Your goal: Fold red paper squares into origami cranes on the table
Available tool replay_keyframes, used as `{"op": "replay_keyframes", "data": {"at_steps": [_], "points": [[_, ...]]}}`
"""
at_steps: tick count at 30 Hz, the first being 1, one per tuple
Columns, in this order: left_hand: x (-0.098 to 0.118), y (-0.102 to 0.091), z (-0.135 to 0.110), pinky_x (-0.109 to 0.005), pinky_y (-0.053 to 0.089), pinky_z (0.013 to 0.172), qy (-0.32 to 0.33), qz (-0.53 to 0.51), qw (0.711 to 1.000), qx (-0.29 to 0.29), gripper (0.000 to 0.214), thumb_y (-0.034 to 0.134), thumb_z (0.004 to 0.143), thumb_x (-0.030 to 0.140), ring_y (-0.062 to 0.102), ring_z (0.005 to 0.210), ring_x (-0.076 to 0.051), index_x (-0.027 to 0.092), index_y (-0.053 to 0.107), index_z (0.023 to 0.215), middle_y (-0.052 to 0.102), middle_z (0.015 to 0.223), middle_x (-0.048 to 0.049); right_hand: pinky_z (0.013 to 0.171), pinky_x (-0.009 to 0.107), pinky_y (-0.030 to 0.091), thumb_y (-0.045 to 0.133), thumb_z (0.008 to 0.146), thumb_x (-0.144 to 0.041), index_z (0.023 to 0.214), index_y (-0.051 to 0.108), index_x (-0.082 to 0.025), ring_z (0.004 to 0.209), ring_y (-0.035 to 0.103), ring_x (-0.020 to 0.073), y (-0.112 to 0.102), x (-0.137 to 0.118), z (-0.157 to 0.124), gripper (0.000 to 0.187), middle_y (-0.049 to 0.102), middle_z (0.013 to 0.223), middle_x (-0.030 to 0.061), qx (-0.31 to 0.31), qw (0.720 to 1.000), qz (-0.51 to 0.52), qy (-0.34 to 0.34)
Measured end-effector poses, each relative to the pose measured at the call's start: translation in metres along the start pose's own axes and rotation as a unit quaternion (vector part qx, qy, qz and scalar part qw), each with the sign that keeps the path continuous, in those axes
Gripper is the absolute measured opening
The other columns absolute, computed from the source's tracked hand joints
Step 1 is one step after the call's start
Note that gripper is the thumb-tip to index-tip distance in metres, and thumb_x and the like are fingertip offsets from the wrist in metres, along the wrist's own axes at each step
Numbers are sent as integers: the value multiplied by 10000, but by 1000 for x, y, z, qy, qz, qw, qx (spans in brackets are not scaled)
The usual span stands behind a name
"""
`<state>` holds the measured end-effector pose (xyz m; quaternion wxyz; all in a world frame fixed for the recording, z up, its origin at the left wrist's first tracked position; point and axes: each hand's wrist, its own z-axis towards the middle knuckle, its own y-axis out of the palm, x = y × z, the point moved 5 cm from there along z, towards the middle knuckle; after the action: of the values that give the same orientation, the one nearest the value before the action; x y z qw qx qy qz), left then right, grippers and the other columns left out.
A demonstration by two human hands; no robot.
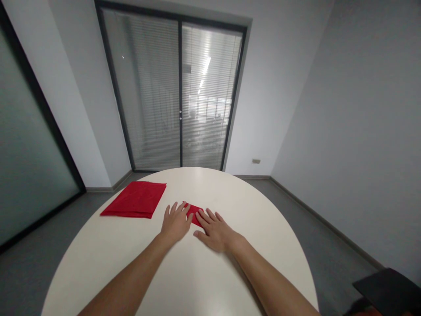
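A small folded piece of red cloth (194, 211) lies flat near the middle of the round table. My left hand (176, 221) rests at its left edge, fingers spread, with fingertips touching it. On its right side my right hand (213, 230) lies palm down, fingers stretched over the cloth and the thumb apart on the table. Parts of the small cloth are hidden under my fingers. Farther left, a larger stack of folded red cloth (134, 199) sits near the table's edge, apart from both hands.
The round white table (197, 281) spreads under both forearms. Behind it stands a dark-framed glass door (180, 96) with blinds. A dark chair (390, 287) is at the lower right. Walls flank both sides, with a socket (256, 161) low at the back.
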<state>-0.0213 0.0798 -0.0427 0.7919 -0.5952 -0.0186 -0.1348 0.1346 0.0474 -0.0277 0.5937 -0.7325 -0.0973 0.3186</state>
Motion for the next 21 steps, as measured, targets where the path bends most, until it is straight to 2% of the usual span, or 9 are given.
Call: {"op": "replay_keyframes", "data": {"at_steps": [5,9,12,16,19,21], "points": [[-9,-1,4,-588,247,1159,-25,-7,1000,18,508,455,958,386,313,1446,-383,148,533,1400,411,1547,-157,1225,532,59,221,1021,-540,1585,157,-191,1522,24,313,-3,5,-2,667,134,1643,71,-4,1000,-4,-17],[-3,-2,9,-491,282,1182,75,-60,995,34,525,477,927,217,253,1491,-282,178,465,1450,304,1609,-110,1223,543,97,252,1029,-438,1586,159,-200,1521,41,315,-5,9,-3,613,180,1638,55,12,999,-9,-42],[2,1,8,-454,280,1191,135,-91,987,2,500,422,935,135,333,1462,-224,215,502,1423,403,1562,-83,1215,558,131,291,1019,-366,1572,242,-202,1521,75,312,-7,13,-2,579,252,1620,60,36,997,-21,-62],[4,5,5,-449,299,1177,132,-109,984,-43,415,390,996,225,464,1382,-216,225,561,1375,529,1469,-94,1208,568,147,362,964,-261,1534,354,-192,1514,145,311,-14,19,-1,575,335,1591,63,70,995,-51,-51],[6,6,3,-481,280,1179,116,-86,988,-46,425,392,1005,292,425,1409,-248,203,546,1391,487,1500,-109,1213,541,145,407,914,-217,1499,418,-147,1502,198,305,-21,19,-1,589,370,1574,94,99,992,-67,-32],[9,7,1,-496,269,1182,111,-70,990,-50,450,380,1006,308,402,1422,-265,185,516,1417,458,1519,-116,1217,498,164,387,929,-230,1504,397,-113,1494,231,283,-23,14,1,587,348,1583,120,122,990,-60,-30]]}}
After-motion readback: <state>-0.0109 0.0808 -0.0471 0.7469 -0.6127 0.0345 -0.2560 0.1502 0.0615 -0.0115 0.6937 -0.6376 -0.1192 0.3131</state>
